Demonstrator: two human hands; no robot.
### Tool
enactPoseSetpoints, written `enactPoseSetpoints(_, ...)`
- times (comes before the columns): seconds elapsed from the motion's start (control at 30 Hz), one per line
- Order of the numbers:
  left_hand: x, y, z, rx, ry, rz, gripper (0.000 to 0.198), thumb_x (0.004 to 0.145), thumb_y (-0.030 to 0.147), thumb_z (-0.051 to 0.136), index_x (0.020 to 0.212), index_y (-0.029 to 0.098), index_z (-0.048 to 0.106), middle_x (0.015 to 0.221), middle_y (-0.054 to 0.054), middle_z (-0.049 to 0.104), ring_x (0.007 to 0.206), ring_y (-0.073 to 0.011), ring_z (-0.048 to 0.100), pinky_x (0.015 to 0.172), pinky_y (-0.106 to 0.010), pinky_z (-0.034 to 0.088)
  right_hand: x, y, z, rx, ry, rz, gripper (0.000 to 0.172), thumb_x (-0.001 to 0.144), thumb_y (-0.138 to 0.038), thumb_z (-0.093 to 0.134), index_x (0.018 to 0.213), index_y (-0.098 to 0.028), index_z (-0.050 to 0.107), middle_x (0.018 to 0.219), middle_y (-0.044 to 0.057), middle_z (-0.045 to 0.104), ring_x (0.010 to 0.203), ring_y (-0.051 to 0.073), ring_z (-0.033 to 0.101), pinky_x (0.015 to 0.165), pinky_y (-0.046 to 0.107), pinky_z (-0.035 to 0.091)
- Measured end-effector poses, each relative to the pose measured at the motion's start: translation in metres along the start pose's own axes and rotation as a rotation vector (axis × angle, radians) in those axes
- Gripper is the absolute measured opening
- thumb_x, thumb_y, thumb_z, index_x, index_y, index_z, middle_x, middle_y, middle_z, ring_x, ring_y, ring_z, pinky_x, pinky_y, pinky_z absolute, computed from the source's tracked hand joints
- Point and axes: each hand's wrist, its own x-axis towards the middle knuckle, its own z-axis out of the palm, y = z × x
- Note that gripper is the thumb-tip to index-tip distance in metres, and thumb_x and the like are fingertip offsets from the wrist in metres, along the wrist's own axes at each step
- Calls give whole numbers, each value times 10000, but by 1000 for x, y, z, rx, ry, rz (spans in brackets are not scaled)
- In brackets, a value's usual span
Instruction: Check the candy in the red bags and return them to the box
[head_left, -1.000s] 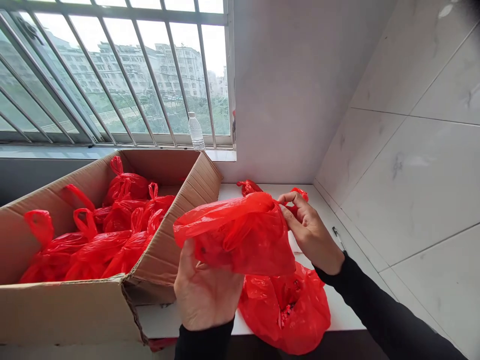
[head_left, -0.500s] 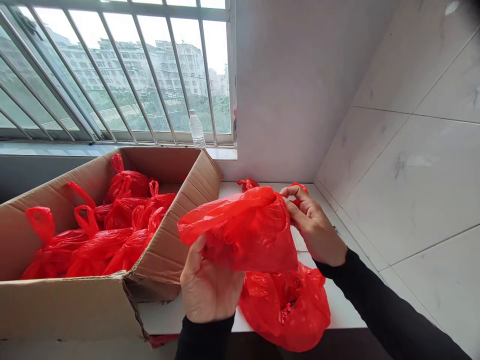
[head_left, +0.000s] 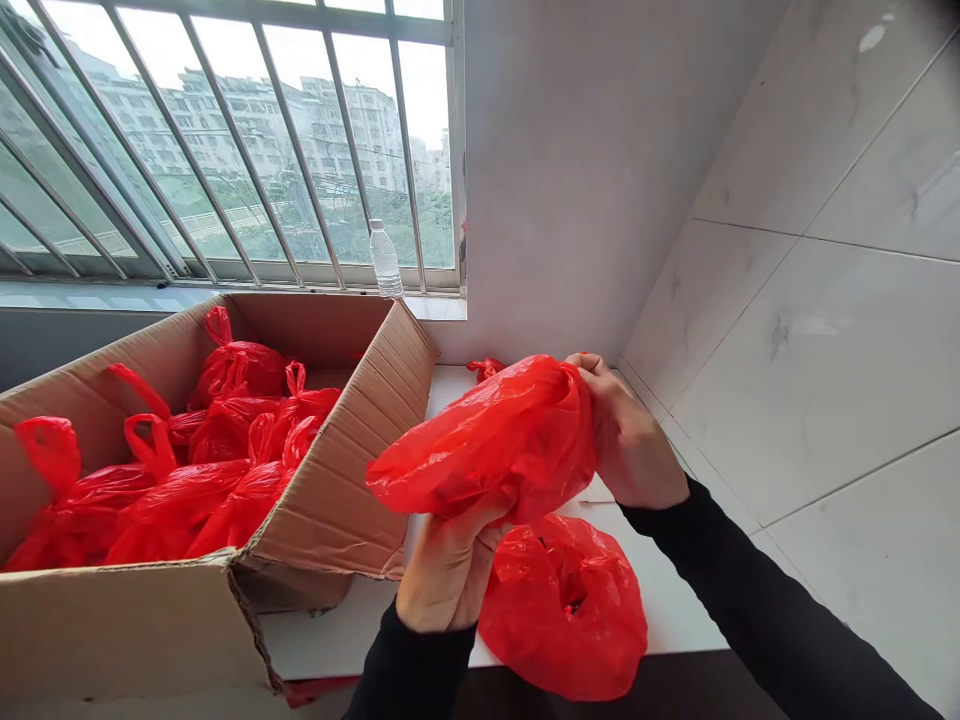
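Note:
A red plastic bag (head_left: 480,440) hangs between my hands above the white table, its loose end reaching out to the left. My left hand (head_left: 454,560) grips it from below, fingers partly hidden by the film. At the bag's upper right, my right hand (head_left: 626,430) is closed on its gathered edge. What the bag contains cannot be made out. Directly below sits a second, larger red bag (head_left: 562,620) with a gap in its top, where small dark and red bits show.
On the left, an open cardboard box (head_left: 150,630) holds several knotted red bags (head_left: 180,500). A clear bottle (head_left: 385,260) stands on the sill by the barred window. Another red bag (head_left: 486,368) lies at the back of the white table (head_left: 682,620), against the wall.
My left hand has shifted right and closed on the bag's underside. My right hand has turned and come in closer round its edge. The held bag is more bunched and tilted.

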Motion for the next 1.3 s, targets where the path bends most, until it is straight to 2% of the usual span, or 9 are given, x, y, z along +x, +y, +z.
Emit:
enactPoseSetpoints(0.13,4,0,-2,50,18,76,536,602,56,845,1099,199,704,1102,-61,757,1121,-298,679,945,-388,580,-11,-8,-1,-266,-105,9,412,895,-518,616,1255,-355,499,1177,18,585,1009,208,599,817,341,538)
enactPoseSetpoints(0.2,4,2,-2,79,18,97,434,625,86,845,1027,188,719,1072,-57,761,1075,-286,697,923,-378,592,-18,-13,0,-517,-188,-8,783,780,-440,781,1428,-425,343,1421,14,484,1250,260,516,1006,427,492)
enactPoseSetpoints(0.27,4,4,-1,97,12,122,338,653,113,839,963,178,722,1028,-57,766,1000,-268,720,873,-368,614,-24,-15,1,-722,-235,-18,972,719,-334,847,1487,-449,263,1522,0,400,1344,268,450,1096,457,437)
enactPoseSetpoints(0.4,3,7,4,110,-12,135,332,702,140,820,1011,203,716,1046,-50,757,942,-230,726,774,-337,640,-24,-13,0,-769,-214,-2,733,801,-296,783,1429,-371,413,1385,31,560,1167,246,613,980,431,545)
enactPoseSetpoints(0.5,2,6,6,112,25,135,395,668,171,849,1036,216,713,1027,-42,756,894,-216,726,705,-313,644,-22,-11,-3,-676,-194,3,618,830,-296,759,1378,-317,472,1342,48,600,1128,244,641,940,411,571)
enactPoseSetpoints(0.7,0,4,11,115,85,155,454,587,208,895,1003,205,714,861,-3,739,715,-167,695,664,-305,633,-21,-10,-9,-429,-259,114,568,857,-281,735,1357,-311,466,1376,60,581,1134,227,638,958,411,569)
enactPoseSetpoints(0.97,-5,3,18,56,78,199,511,649,82,835,1096,276,681,1056,21,731,1171,-223,633,972,-318,542,-18,-6,-18,-262,-320,206,599,841,-179,717,1368,-311,465,1371,57,573,1206,225,589,1007,418,535)
enactPoseSetpoints(1.17,-3,4,17,90,117,158,492,638,106,837,1094,221,695,1026,-33,746,1027,-260,692,832,-367,610,-19,-7,-18,-170,-281,290,660,806,-154,719,1396,-309,466,1334,59,603,1208,243,592,1013,446,535)
enactPoseSetpoints(1.3,0,3,15,83,154,176,538,606,119,862,1108,207,691,1045,-37,746,976,-247,702,771,-327,620,-18,-6,-17,-198,-251,288,506,873,-221,682,1347,-290,522,1313,59,619,1186,225,603,1003,425,534)
